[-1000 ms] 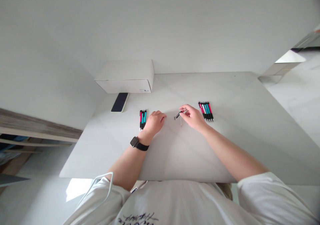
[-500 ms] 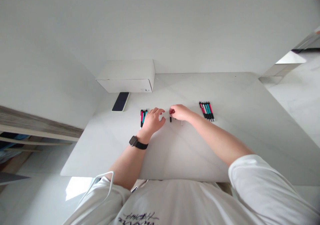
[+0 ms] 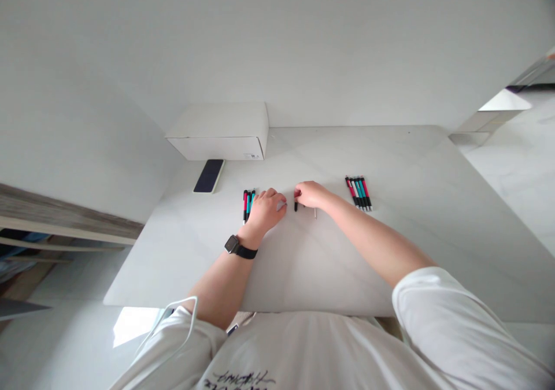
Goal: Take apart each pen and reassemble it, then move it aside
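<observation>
My left hand (image 3: 265, 210), with a dark watch (image 3: 232, 244) on its wrist, is at the table's middle. Its fingers curl towards the thumb, and the small thing between the tips is too small to name. Partly under this hand lie red and teal pens (image 3: 247, 202) with black grips. My right hand (image 3: 311, 193) is closed in a pinch at the upper end of a short black pen part (image 3: 295, 206); its fingers hide the rest. A thin, light-coloured rod (image 3: 315, 212) lies below the right hand, beside a tiny dark bit.
A row of several red, white and teal pens (image 3: 359, 193) lies to the right on the white table (image 3: 321, 268). At the back left are a white box (image 3: 217, 147) and a phone (image 3: 209, 175). A wall rises behind the table.
My left thumb and forefinger have come closer together. The right hand has stayed almost in place, still pinched at the black pen part. The pens have not moved.
</observation>
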Demonstrator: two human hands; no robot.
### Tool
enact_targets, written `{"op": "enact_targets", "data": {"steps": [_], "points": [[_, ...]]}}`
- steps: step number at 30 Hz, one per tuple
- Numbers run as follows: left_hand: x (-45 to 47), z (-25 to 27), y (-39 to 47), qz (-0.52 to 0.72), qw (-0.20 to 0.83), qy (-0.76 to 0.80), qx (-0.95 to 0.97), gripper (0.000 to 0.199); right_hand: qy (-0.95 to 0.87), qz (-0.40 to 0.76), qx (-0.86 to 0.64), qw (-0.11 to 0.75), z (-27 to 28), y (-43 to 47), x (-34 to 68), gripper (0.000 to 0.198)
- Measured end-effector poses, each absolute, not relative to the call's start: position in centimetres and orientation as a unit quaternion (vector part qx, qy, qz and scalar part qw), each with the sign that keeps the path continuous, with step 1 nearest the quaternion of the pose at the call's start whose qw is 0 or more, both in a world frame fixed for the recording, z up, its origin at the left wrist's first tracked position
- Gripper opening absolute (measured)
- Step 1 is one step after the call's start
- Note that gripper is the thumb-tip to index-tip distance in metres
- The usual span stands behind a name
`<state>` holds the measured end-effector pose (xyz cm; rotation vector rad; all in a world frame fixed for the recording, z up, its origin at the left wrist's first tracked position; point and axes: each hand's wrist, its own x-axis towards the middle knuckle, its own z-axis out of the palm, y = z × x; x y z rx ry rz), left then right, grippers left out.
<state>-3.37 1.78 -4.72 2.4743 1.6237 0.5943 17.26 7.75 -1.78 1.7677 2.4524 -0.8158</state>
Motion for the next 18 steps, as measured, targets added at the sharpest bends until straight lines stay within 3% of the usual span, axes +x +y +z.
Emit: {"op": "enact_targets", "data": {"steps": [11,18], "points": [[-3.1,-5.0,1.9,0.204,0.062,0.540,0.814,0.015,0.775,-0.272,0.571,-0.008,-1.7,7.7,17.3,0.014],[-3.2,-5.2,1.7,0.222,0.069,0.539,0.810,0.026,0.769,-0.270,0.578,-0.040,-0.7,7.3,18.0,0.012]]}}
